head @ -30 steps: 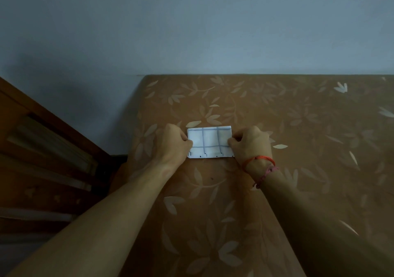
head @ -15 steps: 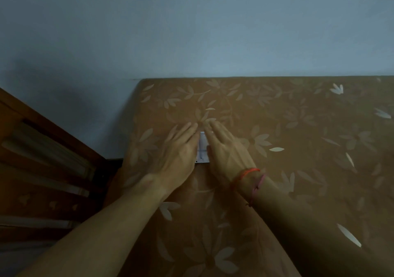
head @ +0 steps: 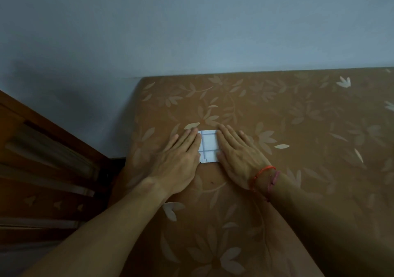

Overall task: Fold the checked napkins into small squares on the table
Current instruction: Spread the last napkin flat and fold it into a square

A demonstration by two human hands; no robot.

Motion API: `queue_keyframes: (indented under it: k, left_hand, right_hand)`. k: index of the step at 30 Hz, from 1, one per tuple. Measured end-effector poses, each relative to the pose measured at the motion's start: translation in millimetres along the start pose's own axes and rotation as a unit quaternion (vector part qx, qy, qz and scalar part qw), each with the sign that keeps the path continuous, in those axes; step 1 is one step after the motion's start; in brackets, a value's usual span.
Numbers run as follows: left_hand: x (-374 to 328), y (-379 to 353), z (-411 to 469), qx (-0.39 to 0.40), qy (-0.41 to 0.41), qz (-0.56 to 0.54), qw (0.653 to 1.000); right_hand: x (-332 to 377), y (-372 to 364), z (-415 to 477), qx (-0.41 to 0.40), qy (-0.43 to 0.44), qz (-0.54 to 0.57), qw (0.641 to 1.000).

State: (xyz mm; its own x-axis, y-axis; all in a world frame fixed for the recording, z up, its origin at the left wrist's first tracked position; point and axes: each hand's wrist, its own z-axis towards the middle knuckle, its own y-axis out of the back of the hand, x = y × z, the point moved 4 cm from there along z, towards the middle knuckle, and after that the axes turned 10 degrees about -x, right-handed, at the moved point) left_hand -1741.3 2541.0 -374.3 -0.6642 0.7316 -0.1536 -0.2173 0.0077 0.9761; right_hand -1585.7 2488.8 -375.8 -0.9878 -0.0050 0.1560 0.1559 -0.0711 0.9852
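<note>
The step in hand is judged to be the pressing flat of a completed fold. One checked napkin (head: 209, 146) is seen as a small, nearly square packet lying flat on the desk (head: 298, 127), in its left part and toward the far edge. It is framed by two hands. The left hand (head: 181, 157) is laid flat with fingers straight and close together along the napkin's left edge. The right hand (head: 239, 155) is laid flat in the same way over the right edge. Nothing is gripped or pinched by either hand, and only the middle strip of the napkin is left uncovered. For the next move, it is judged that the hands would have to be lifted without dragging the layers, and the square checked for an even outline. By count there are one napkin, two hands, one desk under a brown flowered cloth, and two thread bracelets (head: 263, 174), one red and one pink, on the right wrist. No further napkin is seen, so it cannot be told how many remain. A piece of wooden furniture (head: 42, 159) stands at the left.
</note>
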Motion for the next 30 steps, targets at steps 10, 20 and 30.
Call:
queue_keyframes:
  k: [10,20,30]
  left_hand:
    - [-1,-6,0,0.019,-0.003,0.006,1.000]
    - [-3,16,5,-0.047,0.107,-0.148,0.982]
    - [22,31,1,-0.076,0.506,-0.503,0.696]
  right_hand:
    - [0,-2,-15,0.020,-0.043,-0.041,0.998]
    - [10,24,-35,-0.053,-0.104,0.048,0.992]
    - [-21,45,4,-0.080,-0.393,0.400,0.824]
